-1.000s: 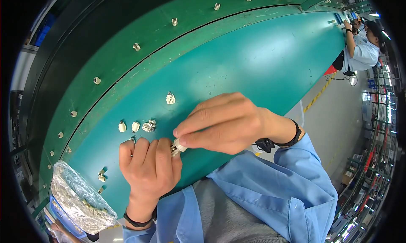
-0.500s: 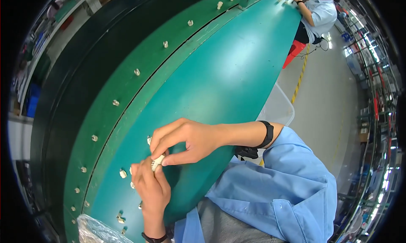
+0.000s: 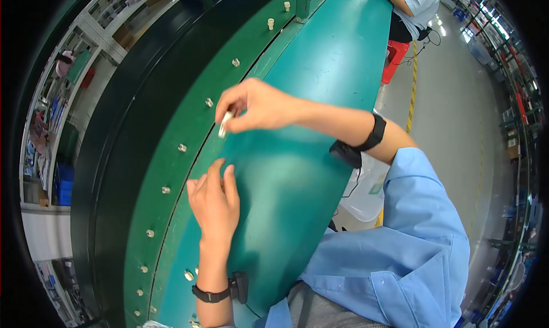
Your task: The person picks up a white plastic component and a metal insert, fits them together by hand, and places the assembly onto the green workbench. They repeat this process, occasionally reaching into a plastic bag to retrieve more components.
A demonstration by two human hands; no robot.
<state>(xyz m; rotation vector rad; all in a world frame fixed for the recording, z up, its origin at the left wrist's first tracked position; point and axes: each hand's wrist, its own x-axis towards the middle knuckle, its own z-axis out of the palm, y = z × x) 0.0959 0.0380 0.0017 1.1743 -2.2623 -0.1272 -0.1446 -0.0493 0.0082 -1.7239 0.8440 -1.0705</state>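
My right hand pinches a small cream-white fitting between thumb and fingers. It hovers over the seam between the teal tabletop and the dark green strip. Nearer to me, my left hand is raised above the table with its fingers apart and nothing in them. Another cream fitting lies on the table beside my left wrist. Several similar small pieces stand spaced out along the green strip, among them one piece just left of my right hand.
A black curved band runs beyond the green strip. At the far end of the table a person in a light blue shirt sits by a red stool. A clear plastic bin stands below the table's right edge. Shelving lines both sides.
My hands have parted. The right moved forward and up to the strip, carrying the fitting. My left let go of it, and its fingers spread. The view has shifted slightly.
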